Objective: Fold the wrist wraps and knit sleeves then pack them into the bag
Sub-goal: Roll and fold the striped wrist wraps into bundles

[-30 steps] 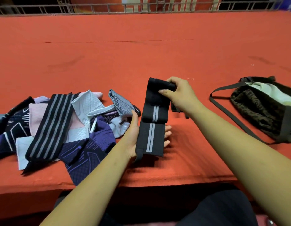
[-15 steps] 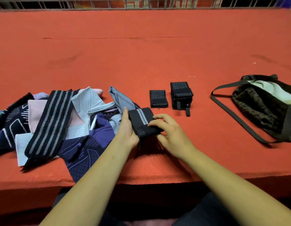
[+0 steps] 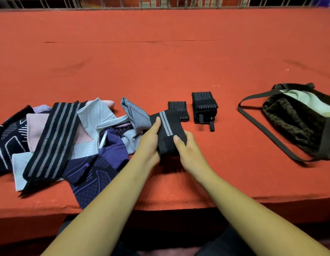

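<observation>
Wrist wrap (image 3: 167, 130), black with a pair of grey stripes, sits doubled over between both hands, just past the near edge of the red table (image 3: 179, 61). The left hand (image 3: 148, 145) grips its left edge with the thumb on top. The right hand (image 3: 189, 152) pinches the near folded end, thumb pressing the flap down; the fingers underneath are hidden. I judge this fold nearly finished.

At nine o'clock from the hands lies the unfolded heap: a purple knit sleeve (image 3: 99, 169) nearest, a long striped wrap (image 3: 51, 143) across it, and pale grey sleeves (image 3: 94, 115) behind. Just beyond the held wrap, at twelve to one o'clock, lie a flat folded wrap (image 3: 179, 108) and a thicker folded bundle (image 3: 204, 106).

The bag (image 3: 297, 122) lies well apart at three o'clock, mouth open, showing something pale green; lining or cloth, I cannot tell. Most of the folding, and seemingly all the packing, is left.
</observation>
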Tool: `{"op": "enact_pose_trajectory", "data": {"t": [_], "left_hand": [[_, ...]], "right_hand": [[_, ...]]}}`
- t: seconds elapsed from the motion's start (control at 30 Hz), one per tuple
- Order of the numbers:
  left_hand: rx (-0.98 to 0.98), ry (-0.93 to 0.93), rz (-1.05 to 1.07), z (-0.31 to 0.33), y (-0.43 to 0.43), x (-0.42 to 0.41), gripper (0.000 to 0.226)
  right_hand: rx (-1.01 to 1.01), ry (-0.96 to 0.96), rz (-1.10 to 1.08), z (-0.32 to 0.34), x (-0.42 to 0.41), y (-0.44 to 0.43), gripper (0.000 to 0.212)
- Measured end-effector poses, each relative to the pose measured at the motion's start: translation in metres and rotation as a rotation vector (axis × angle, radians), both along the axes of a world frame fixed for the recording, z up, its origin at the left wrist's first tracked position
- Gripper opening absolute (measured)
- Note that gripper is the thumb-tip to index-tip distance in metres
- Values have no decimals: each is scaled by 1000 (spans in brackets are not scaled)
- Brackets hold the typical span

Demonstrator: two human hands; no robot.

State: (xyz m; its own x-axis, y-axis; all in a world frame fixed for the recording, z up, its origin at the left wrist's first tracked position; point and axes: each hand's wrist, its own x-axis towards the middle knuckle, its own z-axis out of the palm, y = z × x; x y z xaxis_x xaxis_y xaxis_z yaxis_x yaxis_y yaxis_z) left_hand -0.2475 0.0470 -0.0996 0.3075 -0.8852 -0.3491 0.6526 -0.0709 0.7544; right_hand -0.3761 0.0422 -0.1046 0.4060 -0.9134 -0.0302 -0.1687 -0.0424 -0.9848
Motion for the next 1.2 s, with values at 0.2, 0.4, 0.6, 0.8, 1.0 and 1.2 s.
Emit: {"op": "enact_pose_trajectory", "data": {"t": [0.2,0.4,0.6,0.8,1.0,1.2], "left_hand": [[44,-450,86,3,-24,11,28],[78,-584,-73,16,-77,32,5],[200,-686,-12,2,-136,56,12],[235,-804,-40,-22,-175,65,16],[261,-1100,-75,-41,-187,65,23],[339,-1223,-132,-21,-176,63,22]], "right_hand": [[175,-128,-88,1,7,-22,13],[275,-231,-255,9,28,-81,12],[290,-240,-255,0,49,-133,16],[187,-183,-362,-32,62,-161,8],[138,-101,-442,-47,66,-166,16],[209,-82,-432,-38,61,-153,10]]}}
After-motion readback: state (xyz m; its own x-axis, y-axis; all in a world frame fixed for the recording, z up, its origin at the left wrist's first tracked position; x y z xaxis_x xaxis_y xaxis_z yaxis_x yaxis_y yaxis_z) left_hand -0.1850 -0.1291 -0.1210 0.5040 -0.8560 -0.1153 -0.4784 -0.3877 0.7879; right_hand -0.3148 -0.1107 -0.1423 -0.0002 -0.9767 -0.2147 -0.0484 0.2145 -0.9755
